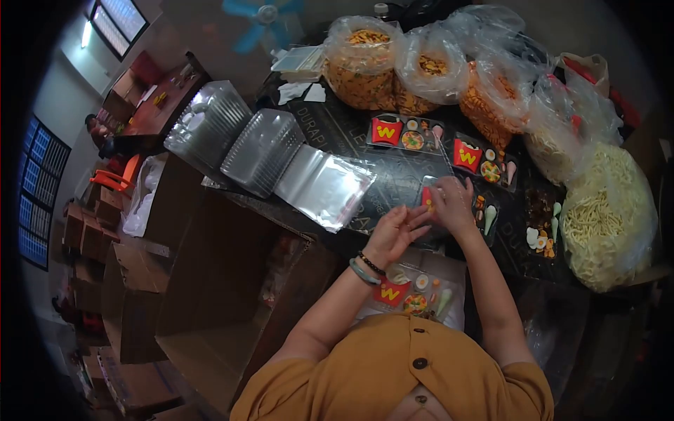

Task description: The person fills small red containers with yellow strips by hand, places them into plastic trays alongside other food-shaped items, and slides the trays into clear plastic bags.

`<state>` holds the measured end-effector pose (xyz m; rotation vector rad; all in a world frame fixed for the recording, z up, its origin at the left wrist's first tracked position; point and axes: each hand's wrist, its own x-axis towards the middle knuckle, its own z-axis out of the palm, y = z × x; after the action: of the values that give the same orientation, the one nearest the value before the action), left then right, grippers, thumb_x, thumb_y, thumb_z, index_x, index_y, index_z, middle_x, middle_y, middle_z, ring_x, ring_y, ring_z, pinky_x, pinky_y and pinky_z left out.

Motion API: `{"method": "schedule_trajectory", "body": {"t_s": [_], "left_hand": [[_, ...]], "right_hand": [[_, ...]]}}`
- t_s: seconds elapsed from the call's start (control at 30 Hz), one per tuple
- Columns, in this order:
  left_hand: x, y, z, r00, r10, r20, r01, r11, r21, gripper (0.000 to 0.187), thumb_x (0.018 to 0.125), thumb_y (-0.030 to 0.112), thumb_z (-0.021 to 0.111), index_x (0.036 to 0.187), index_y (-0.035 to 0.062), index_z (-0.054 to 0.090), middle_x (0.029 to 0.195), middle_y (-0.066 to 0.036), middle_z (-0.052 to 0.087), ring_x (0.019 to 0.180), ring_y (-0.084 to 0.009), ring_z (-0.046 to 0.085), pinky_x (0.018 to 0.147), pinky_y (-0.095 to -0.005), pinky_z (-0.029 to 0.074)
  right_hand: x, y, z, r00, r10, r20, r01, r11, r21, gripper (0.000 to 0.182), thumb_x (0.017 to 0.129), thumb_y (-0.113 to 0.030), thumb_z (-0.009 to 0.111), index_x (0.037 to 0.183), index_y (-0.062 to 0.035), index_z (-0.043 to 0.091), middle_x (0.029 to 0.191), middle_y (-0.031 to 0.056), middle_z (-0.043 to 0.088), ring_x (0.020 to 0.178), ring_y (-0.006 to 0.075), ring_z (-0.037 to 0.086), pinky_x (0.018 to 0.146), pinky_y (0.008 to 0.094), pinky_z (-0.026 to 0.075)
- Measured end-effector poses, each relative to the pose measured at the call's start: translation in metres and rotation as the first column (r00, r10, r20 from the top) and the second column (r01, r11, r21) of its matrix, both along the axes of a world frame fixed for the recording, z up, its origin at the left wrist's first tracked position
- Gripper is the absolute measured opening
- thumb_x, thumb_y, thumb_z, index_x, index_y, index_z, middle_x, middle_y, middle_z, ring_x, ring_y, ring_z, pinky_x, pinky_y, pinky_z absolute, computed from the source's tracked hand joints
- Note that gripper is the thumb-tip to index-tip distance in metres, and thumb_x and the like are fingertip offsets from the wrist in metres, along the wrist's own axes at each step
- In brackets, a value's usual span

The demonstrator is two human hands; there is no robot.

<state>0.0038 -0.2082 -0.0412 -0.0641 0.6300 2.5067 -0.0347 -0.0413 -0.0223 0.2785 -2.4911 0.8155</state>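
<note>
My left hand (pixel 399 234), with a beaded bracelet and a bangle at the wrist, is open, its fingers stretched toward a clear tray of toy food pieces. Above that tray, my right hand (pixel 453 203) has its fingers curled down; a thin clear edge runs by them, and what they grip is hard to make out. Partly covered by the hands is a red toy fries box (pixel 427 199); a pale green toy spoon (pixel 489 219) shows to its right. Closer to my body lies another filled tray with a red fries box (pixel 392 292) and a toy pizza (pixel 415 303).
Two more filled trays (pixel 406 134) (pixel 484 160) lie farther back. Stacked clear trays (pixel 263 151) and plastic sleeves (pixel 325 184) are at left. Bags of small parts (pixel 361 74) (pixel 607 217) line the back and right. A cardboard box (pixel 210 302) stands left of me.
</note>
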Motion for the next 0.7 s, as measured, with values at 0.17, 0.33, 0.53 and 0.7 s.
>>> {"method": "schedule_trajectory", "body": {"t_s": [0.17, 0.33, 0.53, 0.7], "left_hand": [[-0.046, -0.046, 0.033, 0.953, -0.227, -0.2, 0.106, 0.87, -0.481, 0.018, 0.092, 0.019, 0.051, 0.102, 0.006, 0.058, 0.087, -0.003, 0.061, 0.07, -0.0098, 0.059, 0.065, -0.0245, 0.051], [-0.11, -0.005, 0.057, 0.673, -0.651, -0.35, -0.076, 0.41, -0.909, 0.028, 0.085, 0.018, 0.062, 0.109, 0.0025, 0.063, 0.083, -0.001, 0.064, 0.069, -0.0051, 0.053, 0.061, -0.021, 0.044], [-0.129, 0.055, 0.044, 0.477, -0.833, -0.279, -0.262, 0.168, -0.95, 0.029, 0.076, 0.023, 0.07, 0.097, 0.0032, 0.068, 0.094, -0.013, 0.066, 0.081, -0.0169, 0.062, 0.07, -0.0293, 0.048], [-0.079, 0.043, 0.027, 0.415, -0.646, -0.641, -0.851, -0.027, -0.524, 0.038, 0.077, 0.024, 0.066, 0.107, 0.0019, 0.06, 0.095, -0.015, 0.057, 0.091, -0.0312, 0.054, 0.075, -0.0402, 0.045]], "right_hand": [[0.028, 0.078, 0.039, 0.971, -0.214, -0.106, 0.153, 0.899, -0.411, 0.009, 0.083, -0.006, 0.059, 0.09, -0.0018, 0.062, 0.094, 0.0099, 0.063, 0.093, 0.0227, 0.06, 0.086, 0.0318, 0.043], [0.055, 0.106, 0.072, 0.959, -0.207, -0.192, 0.178, 0.971, -0.158, 0.019, 0.078, -0.012, 0.065, 0.095, -0.0034, 0.062, 0.109, 0.0132, 0.058, 0.102, 0.0261, 0.056, 0.086, 0.0344, 0.043], [0.053, 0.071, 0.047, 0.874, 0.123, 0.47, -0.302, 0.896, 0.327, 0.111, 0.048, -0.058, 0.078, 0.139, -0.0185, 0.029, 0.146, 0.0194, 0.017, 0.136, 0.0372, 0.01, 0.105, 0.059, 0.003], [0.039, 0.086, 0.027, 0.872, 0.091, 0.481, -0.295, 0.882, 0.368, 0.112, 0.046, -0.061, 0.077, 0.139, -0.0203, 0.029, 0.144, 0.0188, 0.021, 0.135, 0.0369, 0.014, 0.105, 0.0589, 0.005]]}}
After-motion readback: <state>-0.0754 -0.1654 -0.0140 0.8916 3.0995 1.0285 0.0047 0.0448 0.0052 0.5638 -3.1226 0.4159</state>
